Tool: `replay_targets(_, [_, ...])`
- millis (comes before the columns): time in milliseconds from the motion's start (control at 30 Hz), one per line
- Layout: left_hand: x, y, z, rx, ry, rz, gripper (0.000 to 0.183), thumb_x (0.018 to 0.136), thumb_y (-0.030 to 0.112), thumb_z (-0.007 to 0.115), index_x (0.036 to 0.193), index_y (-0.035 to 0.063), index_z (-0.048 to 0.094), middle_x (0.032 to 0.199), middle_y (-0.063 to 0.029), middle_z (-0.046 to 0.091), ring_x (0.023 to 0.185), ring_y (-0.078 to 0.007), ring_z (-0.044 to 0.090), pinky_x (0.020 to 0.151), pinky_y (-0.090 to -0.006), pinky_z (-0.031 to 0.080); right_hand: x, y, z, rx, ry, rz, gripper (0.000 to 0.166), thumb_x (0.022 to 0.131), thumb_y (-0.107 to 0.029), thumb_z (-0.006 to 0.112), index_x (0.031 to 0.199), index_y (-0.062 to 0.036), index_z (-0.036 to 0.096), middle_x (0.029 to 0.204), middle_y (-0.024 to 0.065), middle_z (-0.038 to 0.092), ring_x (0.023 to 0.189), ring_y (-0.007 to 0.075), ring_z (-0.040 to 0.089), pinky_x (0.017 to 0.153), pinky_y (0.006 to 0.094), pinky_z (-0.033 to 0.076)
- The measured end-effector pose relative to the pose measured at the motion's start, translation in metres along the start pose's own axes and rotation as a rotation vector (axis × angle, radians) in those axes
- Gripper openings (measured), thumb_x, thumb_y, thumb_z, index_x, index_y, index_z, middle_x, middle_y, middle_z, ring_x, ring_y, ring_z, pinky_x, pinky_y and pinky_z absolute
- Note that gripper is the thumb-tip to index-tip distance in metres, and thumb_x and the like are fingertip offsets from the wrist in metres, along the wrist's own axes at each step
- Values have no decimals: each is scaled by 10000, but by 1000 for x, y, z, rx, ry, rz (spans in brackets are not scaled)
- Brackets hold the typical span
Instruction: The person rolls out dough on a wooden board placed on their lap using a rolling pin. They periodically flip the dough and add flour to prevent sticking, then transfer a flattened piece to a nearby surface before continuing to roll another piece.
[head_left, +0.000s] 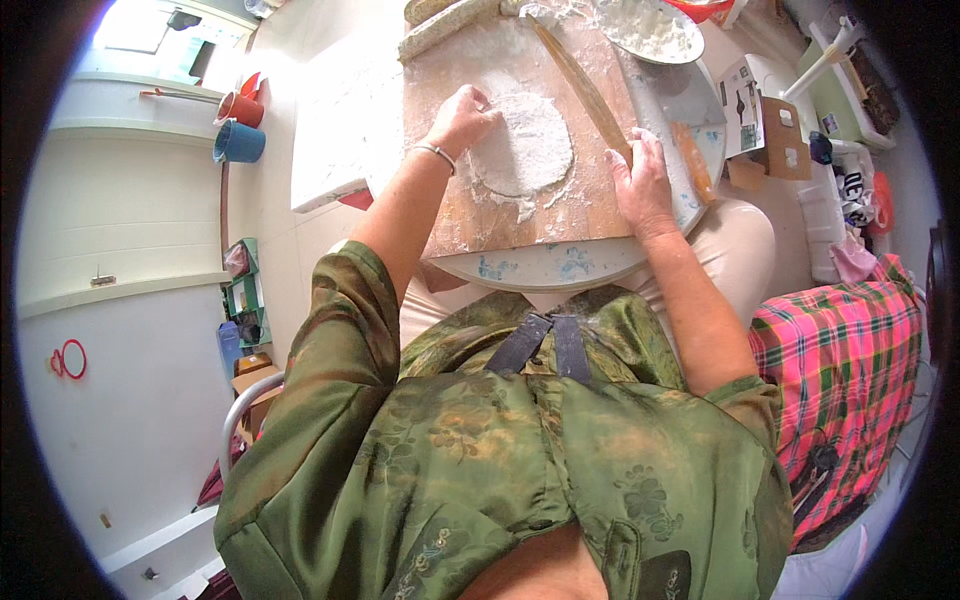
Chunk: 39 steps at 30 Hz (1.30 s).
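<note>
A flattened round of floured dough (525, 154) lies on a wooden board (480, 232) dusted with flour. My left hand (466, 116) is at the upper left edge of the dough, its fingers curled together; whether they pinch the dough's edge cannot be made out. In my right hand (643, 176), at the board's right edge, is the near end of a wooden rolling pin (581, 86). The pin slants up and left, its far end resting near the top of the board, to the right of the dough. Thick floured dough rolls (450, 30) lie at the board's top left corner.
A bowl of flour (652, 30) stands beyond the board's top right corner. The board rests on a round table (525, 271) with blue marks. An orange-brown strip (691, 161) lies at the table's right. A white slab (330, 150) stands to the left, and a plaid cloth (840, 375) covers something at right.
</note>
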<state>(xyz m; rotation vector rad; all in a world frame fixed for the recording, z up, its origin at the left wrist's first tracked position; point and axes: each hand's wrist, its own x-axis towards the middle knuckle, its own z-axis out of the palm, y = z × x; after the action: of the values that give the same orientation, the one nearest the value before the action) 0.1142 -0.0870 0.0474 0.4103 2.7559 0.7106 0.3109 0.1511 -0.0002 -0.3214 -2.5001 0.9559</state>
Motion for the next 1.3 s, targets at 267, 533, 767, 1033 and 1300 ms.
replay_targets(267, [-1, -8, -5, -25, 50, 120, 403, 862, 306, 757, 1115, 8, 659, 1026, -159, 698, 956, -253, 668, 838, -366, 544, -2, -1, -4, -33, -10, -3, 477, 950, -247, 665, 1266, 92, 550, 1348, 263, 520, 1262, 399, 514, 1092, 441, 418])
replay_targets(533, [6, -11, -5, 19, -77, 108, 281, 881, 239, 650, 963, -24, 705, 837, -131, 702, 797, -220, 670, 733, -361, 528, -4, -2, -4, -59, -16, -16, 445, 932, -235, 681, 1241, 64, 567, 1357, 250, 520, 1260, 406, 515, 1085, 450, 421])
replay_targets(767, [-79, -68, -3, -98, 34, -86, 375, 897, 347, 675, 942, -24, 703, 769, -167, 718, 688, -280, 694, 699, -392, 540, -10, -17, -15, -248, -79, -248, 389, 899, -205, 701, 1196, 19, 589, 1359, 229, 517, 1302, 388, 491, 1110, 496, 396])
replay_targets(1033, [-109, -84, 2, 349, 339, 367, 552, 1052, 407, 423, 1404, -12, 491, 1545, -252, 385, 1464, -365, 330, 1198, -477, 243, -21, -41, 4, -257, -268, -571, 361, 915, -261, 677, 1164, -10, 599, 1369, 203, 518, 1394, 394, 421, 1151, 514, 365])
replay_targets(1300, [60, -42, 12, 303, 270, 435, 593, 1056, 428, 299, 1522, 66, 358, 1571, -198, 383, 1495, -346, 283, 1220, -518, 164, 70, -5, 29, -334, -149, -269, 560, 992, -485, 537, 1398, -99, 508, 1524, 218, 407, 1433, 437, 358, 1181, 584, 276])
